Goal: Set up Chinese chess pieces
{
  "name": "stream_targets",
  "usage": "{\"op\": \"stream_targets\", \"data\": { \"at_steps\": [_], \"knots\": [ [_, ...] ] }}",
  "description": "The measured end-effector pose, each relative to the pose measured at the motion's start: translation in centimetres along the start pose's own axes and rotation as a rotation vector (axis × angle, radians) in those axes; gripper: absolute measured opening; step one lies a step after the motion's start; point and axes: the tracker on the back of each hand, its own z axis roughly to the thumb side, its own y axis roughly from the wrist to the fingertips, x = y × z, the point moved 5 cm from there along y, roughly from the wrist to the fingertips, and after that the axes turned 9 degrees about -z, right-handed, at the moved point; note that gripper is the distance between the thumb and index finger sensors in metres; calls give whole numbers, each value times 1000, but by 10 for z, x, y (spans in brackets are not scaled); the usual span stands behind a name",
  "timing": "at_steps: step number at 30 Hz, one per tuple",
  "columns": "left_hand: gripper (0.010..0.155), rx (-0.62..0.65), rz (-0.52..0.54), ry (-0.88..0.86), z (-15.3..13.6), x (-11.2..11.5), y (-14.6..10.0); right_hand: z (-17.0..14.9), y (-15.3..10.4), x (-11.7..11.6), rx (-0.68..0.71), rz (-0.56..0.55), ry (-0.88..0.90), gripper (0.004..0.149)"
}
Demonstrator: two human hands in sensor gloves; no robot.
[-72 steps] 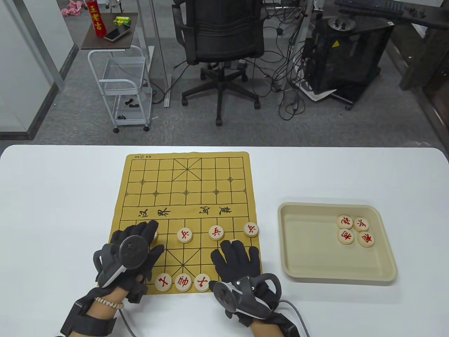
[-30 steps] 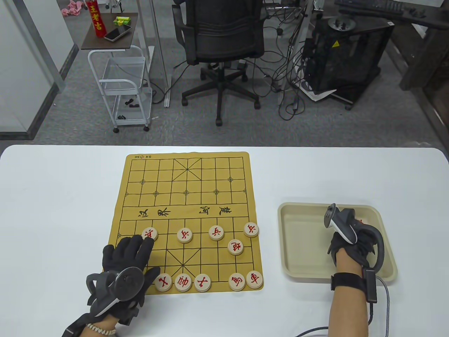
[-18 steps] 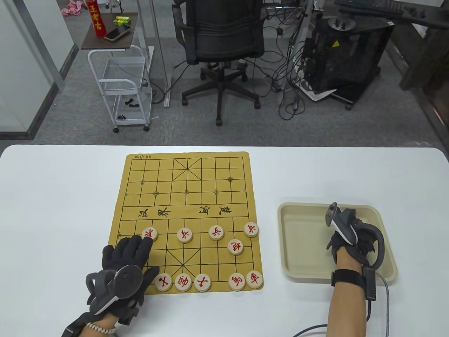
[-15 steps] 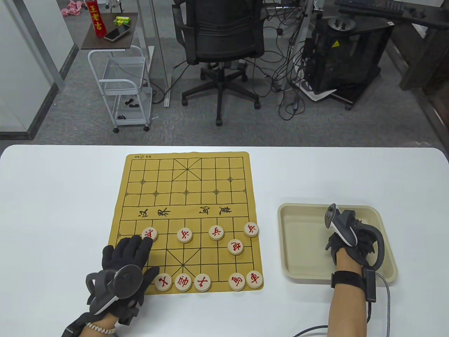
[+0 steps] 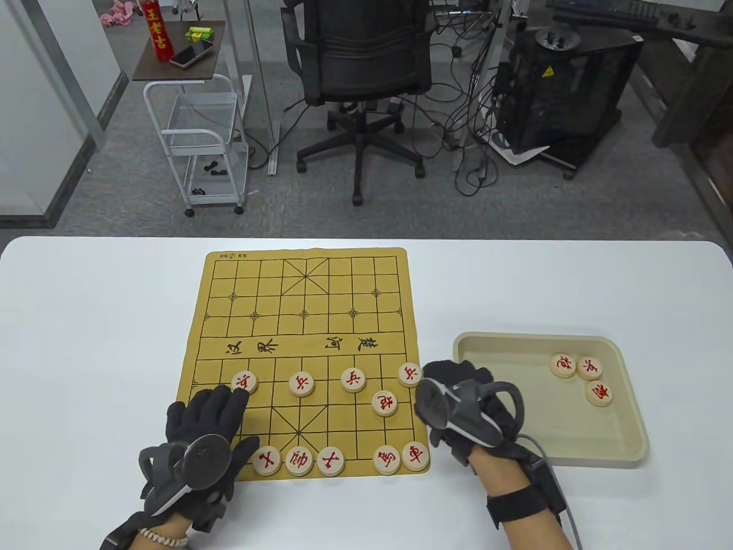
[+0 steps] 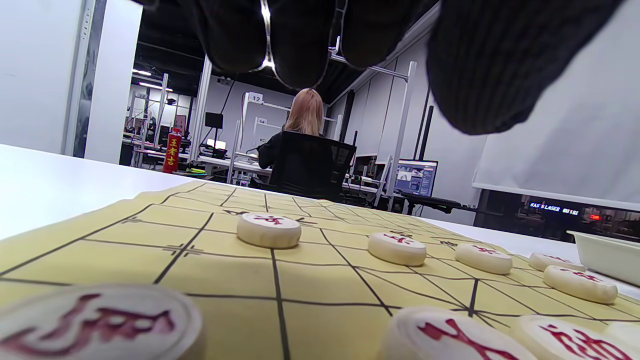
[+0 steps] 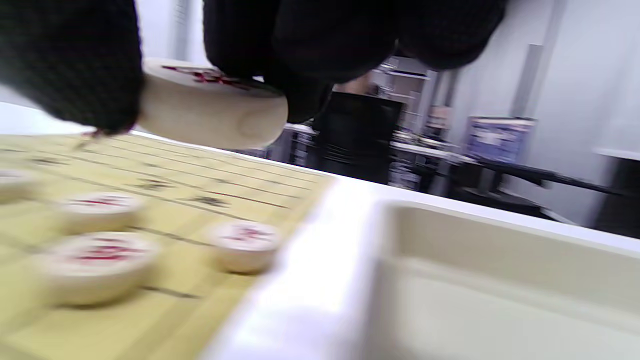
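Right hand [image 5: 458, 401] pinching a chess piece [image 7: 210, 107] over the board [image 5: 303, 286] edge, left hand [image 5: 209, 412] flat and relaxed; risks clipping the corner soldier [image 5: 410, 374] on descent.

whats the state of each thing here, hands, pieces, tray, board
left hand: open, fingers resting flat on the yellow board mat
right hand: pinches a round wooden chess piece, off the board
beige plastic tray: holds three pieces
board mat: flat, far half bare, nine pieces visible on near half
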Motion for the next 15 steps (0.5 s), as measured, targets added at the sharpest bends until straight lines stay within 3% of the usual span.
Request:
{"op": "stream_targets", "data": {
  "at_steps": [4,6,15],
  "knots": [
    [83,2,-12,-4,-2,2,1,70,-15,-8,160,27,29,70],
    [83,2,-15,-11,-3,1,1,89,-21,-16,204,54,30,70],
    [83,16,-27,-21,-4,2,1,121,-38,-55,261,175,-7,69]
  ]
}}
